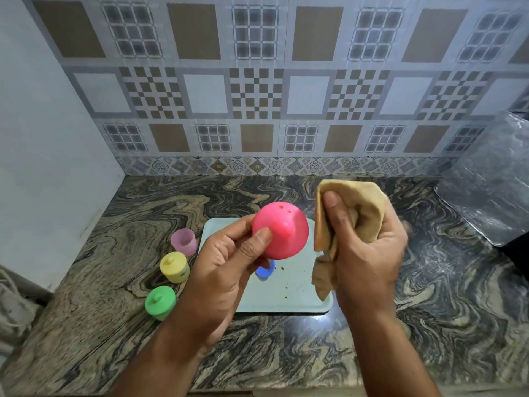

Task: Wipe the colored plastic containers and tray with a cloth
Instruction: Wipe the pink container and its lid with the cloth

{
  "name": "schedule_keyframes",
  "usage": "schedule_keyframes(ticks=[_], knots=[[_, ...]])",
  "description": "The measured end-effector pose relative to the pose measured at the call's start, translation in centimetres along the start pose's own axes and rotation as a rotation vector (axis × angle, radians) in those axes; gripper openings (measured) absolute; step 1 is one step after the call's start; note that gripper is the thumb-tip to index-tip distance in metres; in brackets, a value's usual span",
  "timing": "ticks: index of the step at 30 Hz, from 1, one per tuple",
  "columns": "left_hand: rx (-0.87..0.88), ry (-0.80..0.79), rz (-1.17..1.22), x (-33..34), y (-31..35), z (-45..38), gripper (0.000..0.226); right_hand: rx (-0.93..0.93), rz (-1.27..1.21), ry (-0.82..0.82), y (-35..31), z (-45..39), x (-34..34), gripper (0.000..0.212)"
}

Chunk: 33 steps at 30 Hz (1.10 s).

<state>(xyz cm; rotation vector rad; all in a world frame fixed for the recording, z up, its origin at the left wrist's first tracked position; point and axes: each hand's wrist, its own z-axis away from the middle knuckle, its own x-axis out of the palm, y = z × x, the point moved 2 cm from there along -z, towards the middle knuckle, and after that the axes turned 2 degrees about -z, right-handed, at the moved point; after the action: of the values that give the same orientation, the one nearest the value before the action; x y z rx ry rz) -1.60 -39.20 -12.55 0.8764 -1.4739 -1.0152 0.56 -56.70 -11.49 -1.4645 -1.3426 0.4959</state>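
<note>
Left hand (pixel 229 267) in a curled grip on speckled pink lid (pixel 282 229), right hand (pixel 369 250) bunching tan cloth (pixel 352 207).

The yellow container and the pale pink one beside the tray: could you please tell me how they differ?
The yellow container is opaque and wears a knobbed lid; the pale pink container is translucent, with no lid and an open mouth. The yellow one stands nearer the camera, the pink one farther back. Both stand upright on the marble counter, left of the tray, untouched by either hand.
</note>
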Motion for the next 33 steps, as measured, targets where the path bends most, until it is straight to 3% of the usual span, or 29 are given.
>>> schedule_keyframes(ticks=[4, 11, 15, 20, 24, 28, 33], knots=[[-0.044, 0.018, 0.088, 0.0, -0.2, -0.1, 0.028, 0.034, -0.01, -0.112, 0.3, 1.8, 0.2, 0.014], [-0.083, -0.022, 0.237, 1.6, -0.3, 0.3, 0.03, -0.042, -0.004, 0.046, -0.4, 3.7, 1.2, 0.015], [-0.057, 0.062, 0.155, 1.1, -0.3, 0.3, 0.03, -0.122, 0.08, -0.037, -0.6, 3.7, 1.1, 0.02], [0.053, -0.086, -0.155, 0.0, 0.1, 0.2, 0.032, -0.121, 0.196, -0.089, -1.1, 1.9, 0.7, 0.016], [-0.019, -0.172, -0.131, -0.2, 0.2, 0.5, 0.029, -0.036, 0.27, -0.054, 0.2, -0.6, -0.1, 0.021], [-0.052, -0.09, -0.087, -0.6, -0.2, -0.2, 0.03, 0.104, 0.034, -0.009, 0.6, -1.2, -1.0, 0.012], [-0.07, -0.029, -0.099, -1.3, -0.1, -0.8, 0.031, 0.079, 0.095, -0.152, 0.1, 0.2, -0.9, 0.014]])
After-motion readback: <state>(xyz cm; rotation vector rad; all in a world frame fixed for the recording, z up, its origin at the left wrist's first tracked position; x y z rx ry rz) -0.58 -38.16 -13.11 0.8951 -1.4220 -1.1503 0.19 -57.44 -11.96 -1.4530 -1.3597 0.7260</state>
